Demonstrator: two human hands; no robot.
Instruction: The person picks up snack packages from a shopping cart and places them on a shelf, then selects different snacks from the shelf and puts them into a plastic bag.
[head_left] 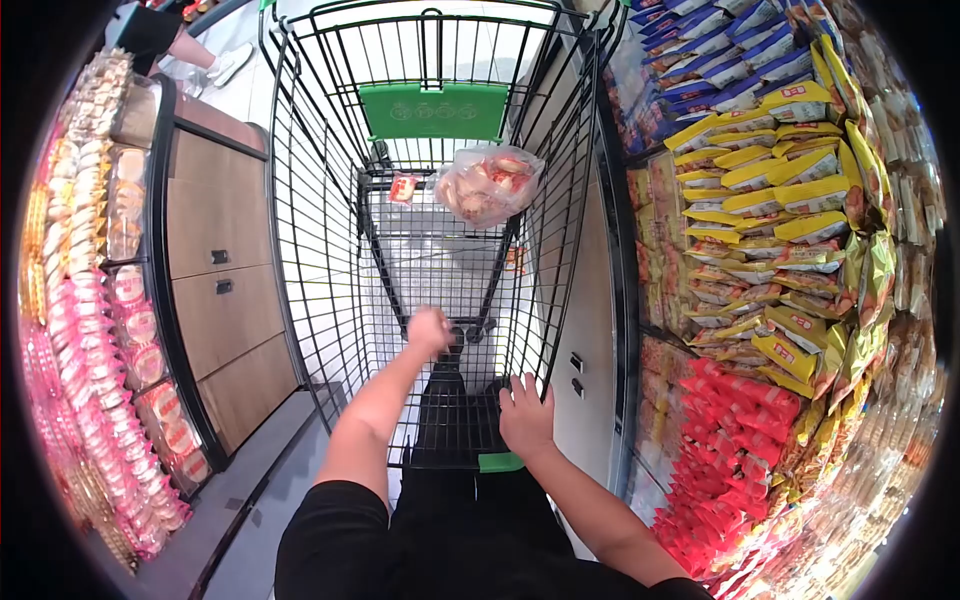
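Note:
A black wire shopping cart with a green panel at its far end stands right in front of me. Over the near part of its basket is my left hand, blurred, with its fingers hard to make out. My right hand lies against the cart's near right corner, fingers stretched forward and slightly apart. Toward the far end of the basket sits a clear plastic bag of round, pale items with red packaging. Just left of the bag lies a small red-and-white packet.
Yellow snack bags, blue packets and red packets fill the right-hand display. Pink-wrapped goods line the left, beside a wooden cabinet. Another person's shoe is at upper left.

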